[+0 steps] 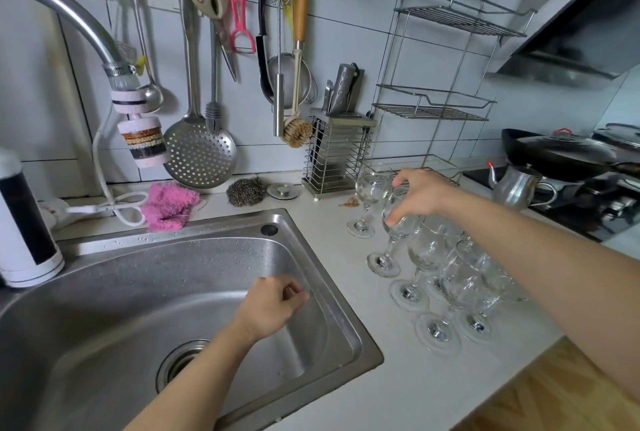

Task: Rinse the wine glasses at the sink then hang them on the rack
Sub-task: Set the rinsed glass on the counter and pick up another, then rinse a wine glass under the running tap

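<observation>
Several clear wine glasses stand upright in a cluster on the counter right of the steel sink. My right hand reaches in from the right and grips the bowl of one glass from above; its foot sits on the counter. Another glass stands just behind it. My left hand hovers over the sink basin with its fingers loosely curled, holding nothing. A tiered wire rack stands against the wall behind the glasses.
The faucet with a filter arches over the sink's left side. Utensils hang on the wall. A knife holder, scouring pad, pink cloth and steel kettle sit on the counter; the stove with a pan is at right.
</observation>
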